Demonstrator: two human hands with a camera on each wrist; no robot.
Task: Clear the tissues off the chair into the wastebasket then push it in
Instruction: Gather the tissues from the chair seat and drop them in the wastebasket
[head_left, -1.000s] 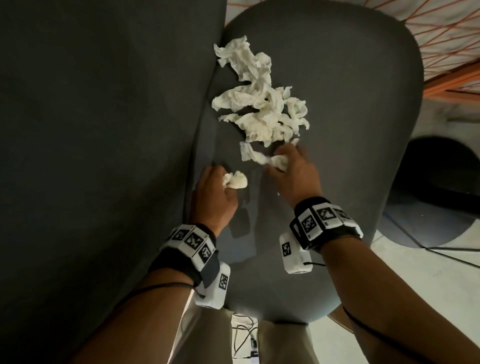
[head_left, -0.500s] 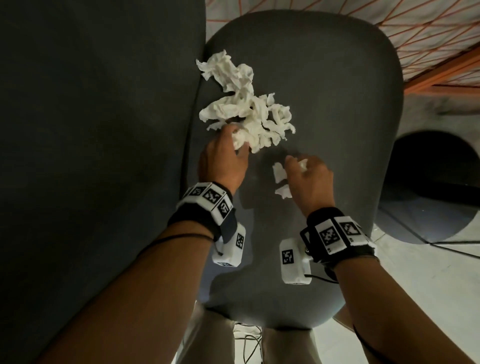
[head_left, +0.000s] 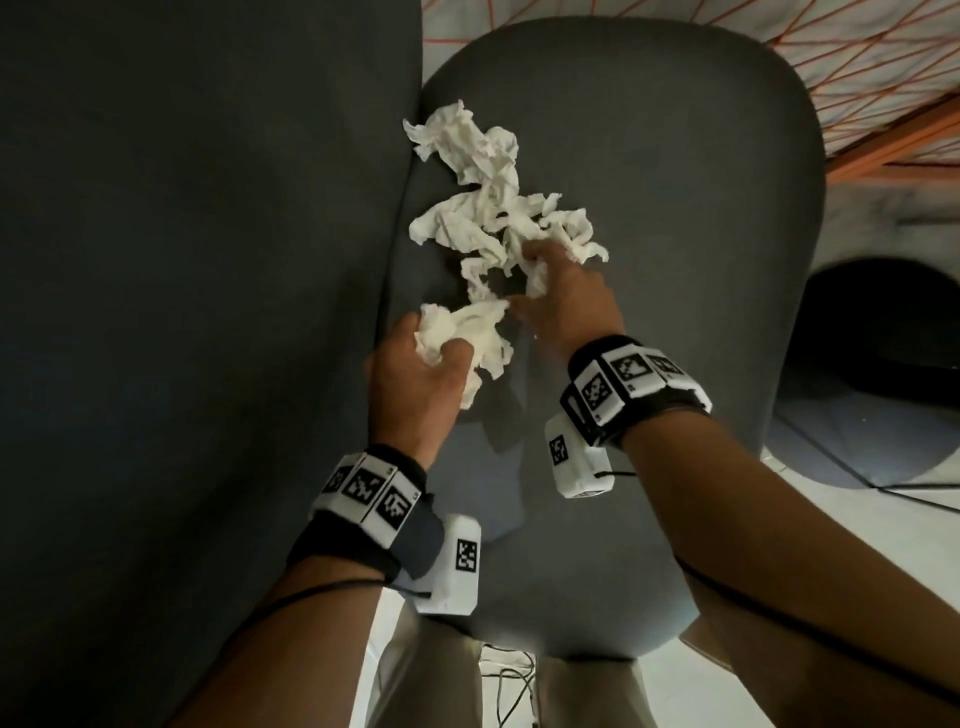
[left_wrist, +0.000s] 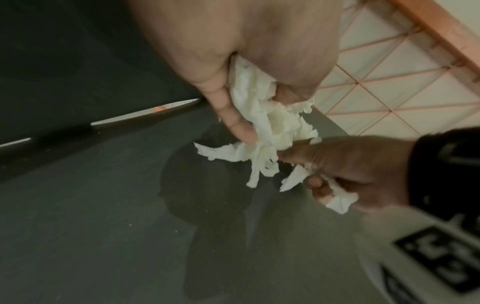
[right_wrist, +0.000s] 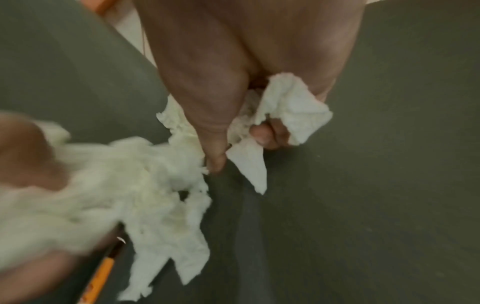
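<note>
Crumpled white tissues (head_left: 483, 208) lie in a loose pile on the dark grey chair seat (head_left: 675, 208), close to the backrest. My left hand (head_left: 415, 374) grips a wad of tissue (head_left: 462, 332), its fingers curled round the wad (left_wrist: 262, 115), a little above the seat. My right hand (head_left: 566, 306) reaches into the near edge of the pile and holds tissue pieces (right_wrist: 285, 115) in its curled fingers. The two hands are close together, and my right thumb touches the left hand's wad (right_wrist: 116, 185).
The chair's dark backrest (head_left: 197, 312) fills the left side. A round dark wastebasket opening (head_left: 883, 364) sits on the floor to the right of the chair. White floor (head_left: 857, 519) and cables show past the seat's front edge.
My left hand has pulled back from the pile toward me with a wad of tissue in it. My right hand has moved forward into the pile while keeping its tissue pieces.
</note>
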